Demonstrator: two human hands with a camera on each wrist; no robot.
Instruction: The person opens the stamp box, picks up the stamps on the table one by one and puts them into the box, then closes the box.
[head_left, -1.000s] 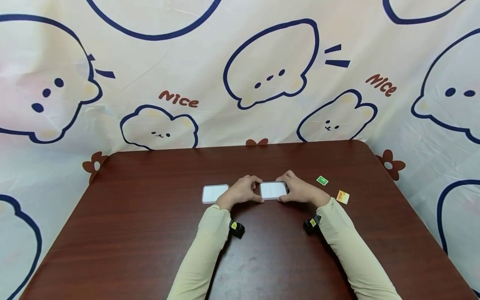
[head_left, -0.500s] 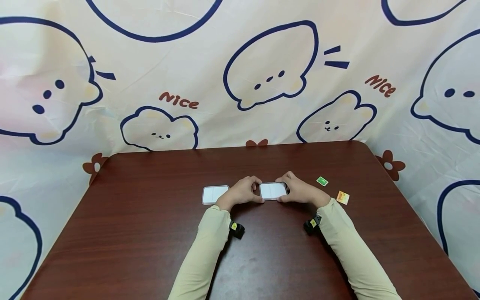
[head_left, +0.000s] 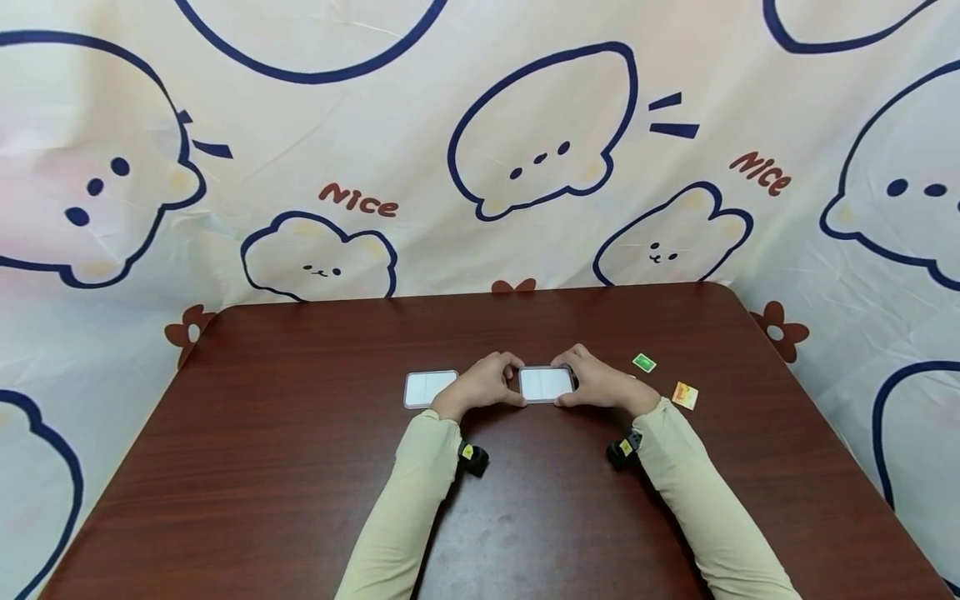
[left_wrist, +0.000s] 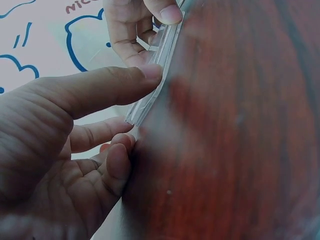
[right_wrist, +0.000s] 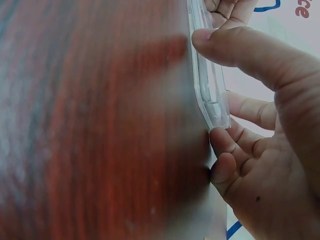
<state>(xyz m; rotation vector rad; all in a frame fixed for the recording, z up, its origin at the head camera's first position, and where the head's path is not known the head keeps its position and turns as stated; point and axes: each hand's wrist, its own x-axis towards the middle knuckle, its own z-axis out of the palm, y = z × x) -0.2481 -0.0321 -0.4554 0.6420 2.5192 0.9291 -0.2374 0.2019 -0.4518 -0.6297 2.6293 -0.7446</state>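
Note:
A flat, clear plastic case (head_left: 546, 384) with a white face lies between my two hands on the brown table. My left hand (head_left: 486, 385) pinches its left end, thumb on the near edge and fingers at the far edge. At its right end my right hand (head_left: 600, 384) holds it the same way. Seen edge-on in the left wrist view, the case (left_wrist: 159, 75) shows layered transparent walls, with the left thumb (left_wrist: 115, 87) against its side. The right thumb (right_wrist: 220, 42) presses the case's near edge in the right wrist view.
A second clear-rimmed white case (head_left: 430, 388) lies just left of my left hand, partly behind the wrist. Right of my right hand are a small green card (head_left: 644, 362) and an orange-yellow card (head_left: 686, 395). A patterned cloth (head_left: 420, 150) hangs behind the table's far edge.

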